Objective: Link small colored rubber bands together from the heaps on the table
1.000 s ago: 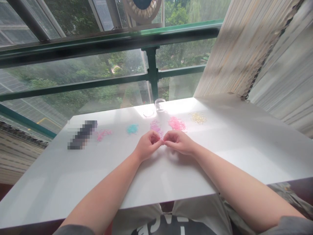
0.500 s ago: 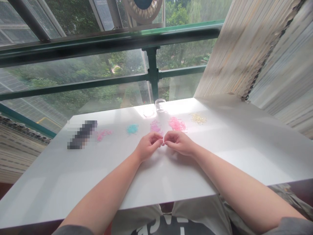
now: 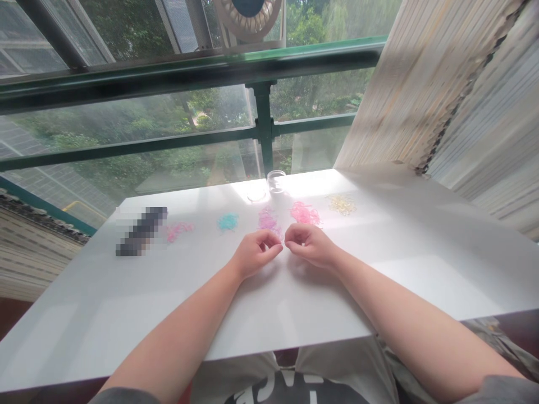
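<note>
My left hand (image 3: 257, 253) is closed in a pinch over the white table (image 3: 236, 314). Facing it, thumb and finger of my right hand (image 3: 310, 244) are pinched together too. The fingertips nearly meet, with a narrow gap between them; whatever they hold is too small to make out. Just beyond the hands lie a purple pile (image 3: 268, 219) and a pink pile (image 3: 305, 212) of thin, small strands that look like rubber bands. The near edges of both piles are partly behind my fingers.
Farther left are a teal pile (image 3: 228, 221), a small pink pile (image 3: 178, 230) and a blurred-out dark object (image 3: 142, 231). A pale yellow pile (image 3: 342, 205) lies right. A clear round container (image 3: 277, 182) and a clear lid-like disc (image 3: 256, 194) stand near the window. Curtain (image 3: 379, 101) hangs right.
The fingertips of my two hands have drawn slightly apart, and the left fingers have closed a little more. The piles and container have stayed in place.
</note>
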Action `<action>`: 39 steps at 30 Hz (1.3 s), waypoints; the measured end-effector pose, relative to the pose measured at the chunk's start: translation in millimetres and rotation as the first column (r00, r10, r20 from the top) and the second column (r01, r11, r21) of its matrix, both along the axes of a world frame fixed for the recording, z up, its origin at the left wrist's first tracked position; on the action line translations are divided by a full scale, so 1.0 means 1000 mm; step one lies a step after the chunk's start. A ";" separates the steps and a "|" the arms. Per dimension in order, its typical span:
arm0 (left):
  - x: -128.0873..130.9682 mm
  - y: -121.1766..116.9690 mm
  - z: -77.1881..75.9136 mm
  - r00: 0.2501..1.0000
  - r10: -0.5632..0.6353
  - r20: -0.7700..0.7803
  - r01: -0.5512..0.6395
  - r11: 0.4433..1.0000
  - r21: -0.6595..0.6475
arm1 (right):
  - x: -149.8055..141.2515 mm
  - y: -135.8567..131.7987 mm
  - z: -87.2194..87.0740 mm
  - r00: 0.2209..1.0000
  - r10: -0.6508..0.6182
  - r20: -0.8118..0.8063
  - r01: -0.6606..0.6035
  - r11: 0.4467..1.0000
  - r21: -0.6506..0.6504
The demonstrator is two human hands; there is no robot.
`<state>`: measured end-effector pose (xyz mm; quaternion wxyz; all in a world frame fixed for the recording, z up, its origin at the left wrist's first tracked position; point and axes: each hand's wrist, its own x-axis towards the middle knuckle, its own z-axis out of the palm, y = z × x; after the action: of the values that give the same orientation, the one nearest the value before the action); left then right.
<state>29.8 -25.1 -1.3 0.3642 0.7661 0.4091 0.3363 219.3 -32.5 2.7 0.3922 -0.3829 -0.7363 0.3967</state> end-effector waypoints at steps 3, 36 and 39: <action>0.000 0.000 0.001 1.000 0.003 0.005 -0.003 1.000 -0.008 | 0.000 0.000 0.000 1.000 -0.015 0.000 0.015 1.000 0.006; 0.005 -0.004 0.001 0.995 -0.064 -0.070 0.076 0.980 0.183 | -0.004 -0.005 -0.001 0.994 0.107 0.034 -0.103 0.989 -0.110; 0.006 -0.004 0.002 0.997 -0.064 -0.048 0.072 0.978 0.196 | -0.005 -0.006 0.000 0.994 0.112 0.010 -0.110 0.985 -0.130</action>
<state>35.9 -29.6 0.5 0.2891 0.8188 0.3546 0.3467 214.0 -38.6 2.6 0.3373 -0.3695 -0.7325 0.4616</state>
